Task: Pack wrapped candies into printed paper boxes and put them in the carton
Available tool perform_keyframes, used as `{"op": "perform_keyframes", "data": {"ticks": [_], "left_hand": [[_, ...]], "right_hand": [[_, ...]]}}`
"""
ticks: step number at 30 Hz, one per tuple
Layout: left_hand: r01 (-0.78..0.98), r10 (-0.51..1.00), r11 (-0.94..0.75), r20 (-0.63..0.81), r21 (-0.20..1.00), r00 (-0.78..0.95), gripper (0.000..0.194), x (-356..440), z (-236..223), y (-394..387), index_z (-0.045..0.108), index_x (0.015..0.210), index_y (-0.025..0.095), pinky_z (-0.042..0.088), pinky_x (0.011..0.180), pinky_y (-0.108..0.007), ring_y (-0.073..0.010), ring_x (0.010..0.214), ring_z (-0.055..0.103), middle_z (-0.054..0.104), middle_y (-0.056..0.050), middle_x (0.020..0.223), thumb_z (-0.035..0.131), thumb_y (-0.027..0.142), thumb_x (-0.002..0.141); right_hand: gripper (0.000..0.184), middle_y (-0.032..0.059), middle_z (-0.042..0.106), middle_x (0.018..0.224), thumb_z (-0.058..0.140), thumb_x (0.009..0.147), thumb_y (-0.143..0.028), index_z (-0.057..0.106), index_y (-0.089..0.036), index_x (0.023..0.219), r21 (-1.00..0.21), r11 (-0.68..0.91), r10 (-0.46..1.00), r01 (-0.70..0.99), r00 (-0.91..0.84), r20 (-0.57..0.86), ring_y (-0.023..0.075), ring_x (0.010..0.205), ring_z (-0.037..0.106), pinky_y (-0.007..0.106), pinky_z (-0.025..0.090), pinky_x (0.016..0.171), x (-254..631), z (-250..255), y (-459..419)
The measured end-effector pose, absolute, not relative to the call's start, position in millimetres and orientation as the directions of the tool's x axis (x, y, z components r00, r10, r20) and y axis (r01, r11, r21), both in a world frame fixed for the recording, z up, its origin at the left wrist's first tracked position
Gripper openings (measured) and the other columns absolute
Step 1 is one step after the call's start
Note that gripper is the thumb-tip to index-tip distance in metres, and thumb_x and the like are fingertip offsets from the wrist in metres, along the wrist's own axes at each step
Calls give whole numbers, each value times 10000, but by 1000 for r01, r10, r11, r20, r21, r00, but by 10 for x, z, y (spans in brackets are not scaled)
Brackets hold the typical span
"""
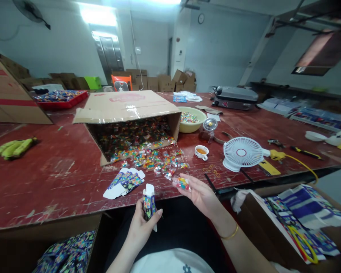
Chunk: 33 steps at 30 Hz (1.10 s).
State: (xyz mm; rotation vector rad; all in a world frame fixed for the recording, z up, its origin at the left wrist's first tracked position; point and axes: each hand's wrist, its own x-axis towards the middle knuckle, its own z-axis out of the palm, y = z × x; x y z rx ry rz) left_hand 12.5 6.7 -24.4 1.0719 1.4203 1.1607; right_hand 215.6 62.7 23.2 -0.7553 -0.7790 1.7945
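My left hand [143,222] is closed round a small printed candy box [149,203], held upright with its white top flap raised. In my right hand [200,195] a clear packet of colourful candies [182,183] is pinched between thumb and fingers, a little above the table edge. Flattened printed cartons [125,182] lie fanned on the table, left of the box. Beyond my hands, many small candy packets [150,157] spill from a large cardboard box [130,104] lying on its side.
Right of the spilled packets stand a cup of tea [201,152], a glass teapot [207,132], a yellow basin [191,127] and a white fan [241,152]. Bananas [15,148] lie at left. Open cartons with printed boxes [69,250] and flat cartons [309,212] stand below the table edge.
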Motion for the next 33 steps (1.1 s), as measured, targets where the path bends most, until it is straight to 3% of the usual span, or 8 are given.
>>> {"op": "perform_keyframes", "data": {"ticks": [5,9,11,16,22,28,33], "left_hand": [[294,988,109,-71,949,-138,429,128,-141,39,427,967,230,435,625,-260,-154,653,570,577,36,729,638,481,690],[635,997,81,-49,768,-68,316,143,-62,30,430,906,236,390,546,-264,-194,587,591,595,23,644,561,476,748],[710,999,37,-27,704,-25,274,159,-48,33,429,912,239,380,538,-263,-202,582,594,595,21,631,520,459,777],[676,1000,-7,4,737,6,251,193,-8,30,420,891,250,422,611,-276,-200,685,616,639,2,775,546,419,755],[684,1000,16,-13,729,-10,313,208,49,1,409,928,249,422,582,-285,-216,668,622,621,10,733,574,432,736],[673,995,-62,96,737,-14,416,194,-63,6,343,1161,242,479,726,-349,-247,908,640,637,-63,994,517,340,796],[691,991,-84,131,718,-15,350,187,-87,4,364,1089,227,486,749,-371,-260,917,641,642,-82,985,523,324,792]], "right_hand": [[364,89,688,1062,698,746,-307,634,-184,1082,-833,-274,937,-481,-329,-119,224,1023,630,380,459,938,2149,246,582],[301,57,727,835,756,681,-303,682,-173,942,-928,-194,966,-317,-228,-124,193,791,682,326,559,701,2108,262,538],[278,45,718,752,771,656,-300,691,-162,884,-962,-131,978,-239,-188,-86,177,689,676,293,555,605,2083,283,536],[310,30,691,711,771,651,-287,670,-149,909,-988,-70,968,-136,-250,-34,136,577,635,228,477,480,2054,340,609],[319,8,671,685,768,658,-276,646,-157,927,-987,-72,966,-146,-258,-32,126,568,619,214,452,469,2059,393,646],[318,15,666,725,764,664,-274,638,-154,931,-986,-77,968,-147,-247,-39,110,565,596,208,439,467,2087,396,638],[337,6,661,703,767,659,-278,635,-159,945,-984,-83,970,-159,-240,-43,108,567,594,208,447,476,2077,380,633]]}}
